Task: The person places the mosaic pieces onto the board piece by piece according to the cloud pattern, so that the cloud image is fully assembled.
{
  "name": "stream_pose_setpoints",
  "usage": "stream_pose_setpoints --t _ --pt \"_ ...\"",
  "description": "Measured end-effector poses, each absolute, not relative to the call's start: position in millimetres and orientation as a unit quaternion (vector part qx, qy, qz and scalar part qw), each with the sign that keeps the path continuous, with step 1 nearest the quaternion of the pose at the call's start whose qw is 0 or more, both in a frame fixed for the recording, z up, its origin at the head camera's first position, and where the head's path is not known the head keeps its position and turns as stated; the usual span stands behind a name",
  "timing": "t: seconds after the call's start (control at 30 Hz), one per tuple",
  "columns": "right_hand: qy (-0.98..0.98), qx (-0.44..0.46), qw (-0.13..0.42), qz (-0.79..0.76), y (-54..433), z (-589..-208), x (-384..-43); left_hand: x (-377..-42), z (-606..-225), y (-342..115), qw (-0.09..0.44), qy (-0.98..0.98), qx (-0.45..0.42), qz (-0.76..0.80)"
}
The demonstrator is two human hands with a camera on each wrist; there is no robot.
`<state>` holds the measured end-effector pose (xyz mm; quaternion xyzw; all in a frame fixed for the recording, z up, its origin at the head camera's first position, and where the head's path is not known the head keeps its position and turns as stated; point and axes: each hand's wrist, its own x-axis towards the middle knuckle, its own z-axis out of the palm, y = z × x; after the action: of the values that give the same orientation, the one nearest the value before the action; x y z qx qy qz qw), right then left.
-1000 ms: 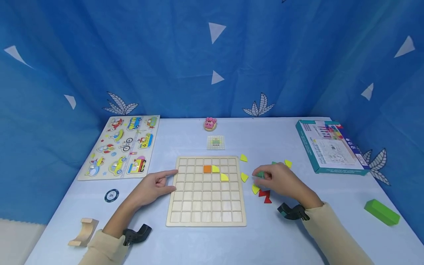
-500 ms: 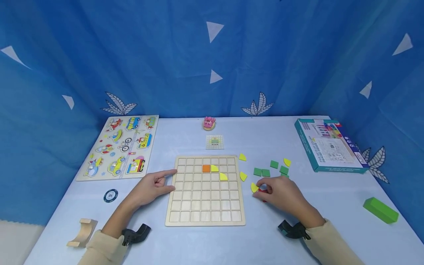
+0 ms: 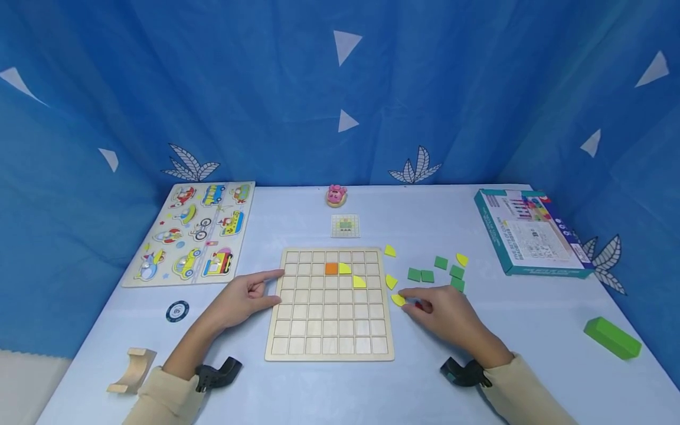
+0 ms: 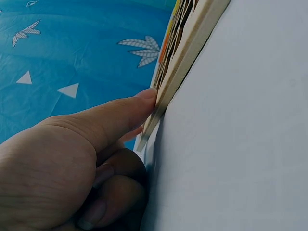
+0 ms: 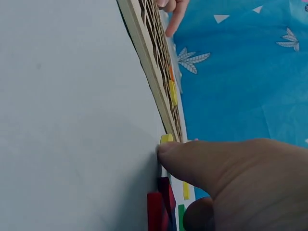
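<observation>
In the head view, a person's right hand (image 3: 451, 313) pinches a flat, bright yellow quarter-circle piece (image 3: 397, 300) between thumb and forefinger; its curved edge shows to the left of the fingertips, just beside a pale wooden board (image 3: 329, 357) with raised strips that divide it into square cells. The board has a smooth, plain rim with rounded corners. Seated in it are an orange square tile (image 3: 332, 268), a yellow quarter-circle tile (image 3: 345, 268) in the next cell to the right and another, one row lower and one column further right. The left hand (image 3: 244, 304) touches the board's left edge with outstretched forefinger and thumb, its other fingers bent in. Loose yellow quarter-circle pieces (image 3: 391, 281) and green square tiles (image 3: 414, 274) lie on the white tabletop (image 3: 329, 395) near the right hand. The left wrist view shows the thumb straight, its tip against the board's light, straight-cut side. In the right wrist view, the thumb covers most of the pinched piece, leaving a thin yellow edge near the board's corner; whether it touches the table cannot be told. Red pieces (image 5: 155, 211) with flat sides lie just beside it.
</observation>
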<state>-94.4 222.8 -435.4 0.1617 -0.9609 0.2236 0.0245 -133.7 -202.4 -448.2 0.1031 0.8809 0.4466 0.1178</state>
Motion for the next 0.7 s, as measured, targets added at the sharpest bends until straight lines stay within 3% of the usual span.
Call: stream_pose_setpoints --t 0.2,0.43,0.7 --pt "-0.969 0.131 0.034 0.207 223 -436 -94 -133 -448 -202 0.118 0.882 0.1 0.445" --pt "-0.965 0.114 0.092 0.216 221 -436 -93 -134 -448 -202 0.118 0.883 0.101 0.444" --pt "-0.966 0.136 0.09 0.199 207 -440 -94 -135 -447 -202 0.127 0.884 0.094 0.441"
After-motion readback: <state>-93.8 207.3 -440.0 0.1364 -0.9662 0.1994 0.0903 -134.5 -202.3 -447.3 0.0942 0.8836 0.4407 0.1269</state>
